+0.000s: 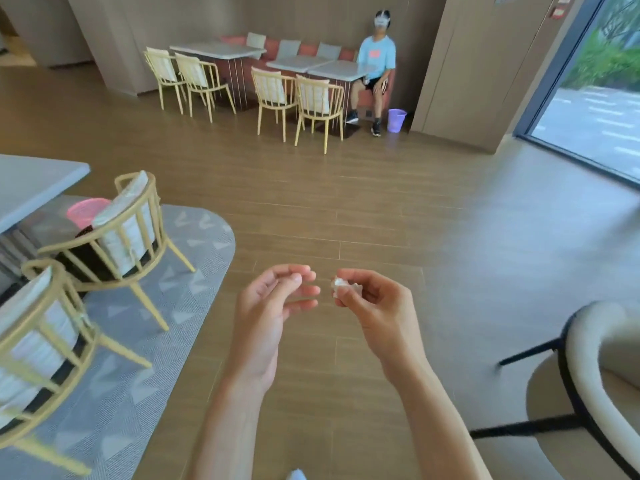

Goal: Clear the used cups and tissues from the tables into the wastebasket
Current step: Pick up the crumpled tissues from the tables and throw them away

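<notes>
My right hand point(370, 299) pinches a small crumpled white tissue point(341, 285) between thumb and fingertips, held over the wooden floor. Just to its left, my left hand point(273, 303) is raised with loosely curled fingers and holds nothing. A pink wastebasket point(83, 211) stands on the floor at the left, partly hidden behind a yellow chair and beside the grey table point(31, 185). A purple wastebasket point(396, 120) stands far off by the wall.
Two yellow chairs point(124, 233) with white cushions stand on a grey rug point(166, 327) at left. A white round chair point(595, 372) is at right. A person sits on a bench behind far tables point(329, 67) and more chairs. A glass wall is at far right.
</notes>
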Demonstrator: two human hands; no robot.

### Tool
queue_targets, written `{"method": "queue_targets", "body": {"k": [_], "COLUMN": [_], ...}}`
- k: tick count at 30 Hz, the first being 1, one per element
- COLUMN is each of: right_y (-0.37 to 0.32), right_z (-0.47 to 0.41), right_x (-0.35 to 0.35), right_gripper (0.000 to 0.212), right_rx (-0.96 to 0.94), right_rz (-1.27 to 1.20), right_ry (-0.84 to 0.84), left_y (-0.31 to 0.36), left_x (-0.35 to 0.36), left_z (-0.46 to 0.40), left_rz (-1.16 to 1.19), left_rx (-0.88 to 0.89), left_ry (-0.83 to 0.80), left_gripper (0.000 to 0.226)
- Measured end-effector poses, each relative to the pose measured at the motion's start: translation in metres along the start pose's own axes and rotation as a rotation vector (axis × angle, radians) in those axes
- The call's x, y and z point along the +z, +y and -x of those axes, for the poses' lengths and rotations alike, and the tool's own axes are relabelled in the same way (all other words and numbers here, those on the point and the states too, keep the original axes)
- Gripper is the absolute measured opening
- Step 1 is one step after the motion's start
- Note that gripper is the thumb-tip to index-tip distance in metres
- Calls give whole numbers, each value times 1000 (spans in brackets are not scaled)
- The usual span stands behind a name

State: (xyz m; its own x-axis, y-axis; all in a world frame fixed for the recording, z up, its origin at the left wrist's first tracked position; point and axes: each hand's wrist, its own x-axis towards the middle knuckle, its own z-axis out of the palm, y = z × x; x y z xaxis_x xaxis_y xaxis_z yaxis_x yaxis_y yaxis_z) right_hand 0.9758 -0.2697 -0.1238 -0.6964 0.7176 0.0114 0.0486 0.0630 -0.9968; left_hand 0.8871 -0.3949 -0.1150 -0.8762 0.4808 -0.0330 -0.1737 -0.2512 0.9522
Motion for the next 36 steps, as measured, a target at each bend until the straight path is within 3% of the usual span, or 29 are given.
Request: {"method": "queue_targets", "body": {"k": [8,14,25,36], "right_y": [-26,-14,-26,-7], "right_z": [-184,-317,-605,-819], "right_x": [40,59,105,223], "right_gripper": [14,13,10,4], "right_rx": [-33,-37,-66,-66], "right_rz": [-45,-99,-160,-68], "right_ry": [15,31,-99,-255], "left_y": [28,15,23,18], "left_x": [31,45,89,43], "left_z": [-192,-320,-586,-806], "left_rz": [4,-23,-44,-15], "left_rx": [31,29,109,111], "left_ry": [-78,-61,30,172], "left_gripper": [20,21,21,21]}}
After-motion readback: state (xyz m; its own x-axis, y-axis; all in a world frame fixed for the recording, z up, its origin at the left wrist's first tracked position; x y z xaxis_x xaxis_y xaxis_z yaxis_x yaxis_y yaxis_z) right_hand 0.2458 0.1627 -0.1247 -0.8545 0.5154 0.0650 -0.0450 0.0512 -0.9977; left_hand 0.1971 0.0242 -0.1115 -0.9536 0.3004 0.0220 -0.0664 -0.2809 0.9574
